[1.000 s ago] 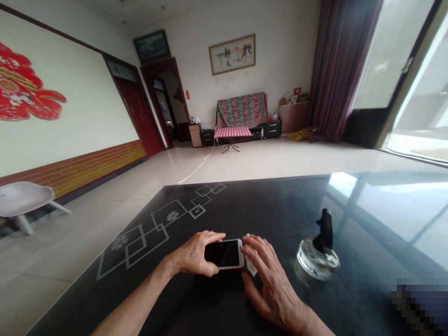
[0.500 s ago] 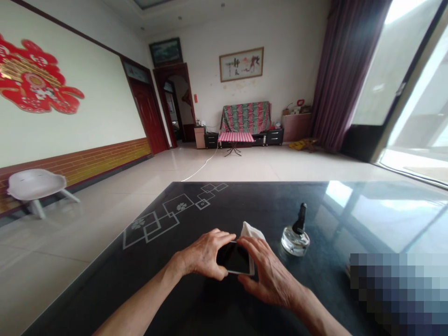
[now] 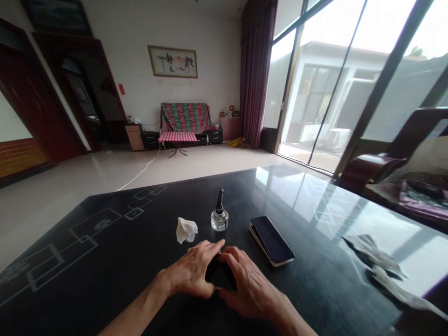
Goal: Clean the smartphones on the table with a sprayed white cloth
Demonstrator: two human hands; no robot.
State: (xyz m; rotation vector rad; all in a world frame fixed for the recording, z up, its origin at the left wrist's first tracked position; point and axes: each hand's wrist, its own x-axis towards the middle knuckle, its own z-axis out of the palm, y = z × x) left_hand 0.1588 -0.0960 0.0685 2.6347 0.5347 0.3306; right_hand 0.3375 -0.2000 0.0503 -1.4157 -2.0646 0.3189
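Note:
Between my two hands is a dark-faced phone point(image 3: 221, 274), its edges mostly covered by my fingers. My left hand point(image 3: 196, 270) curls round its left end, with the thumb low and the fingers on the far side. On the opposite end, my right hand point(image 3: 247, 282) grips in the same way. A crumpled white tissue point(image 3: 186, 230) lies just beyond my left hand. Past my fingertips stands a small clear glass bottle point(image 3: 219, 221) with a tall black cap. To the right of my right hand, another phone point(image 3: 273, 239) lies on a pale-edged flat object.
The glossy black table point(image 3: 140, 261) has pale square patterns along its left side. Some grey crumpled cloth or plastic point(image 3: 376, 256) lies towards its right edge. A dark wooden seat point(image 3: 371, 168) stands beyond that edge. Across the floor is a small table with a checked cover point(image 3: 178, 136).
My view has swung to the right, bringing the second phone and glass doors into sight. Both hands stay round the phone, whose pale edge is now less visible.

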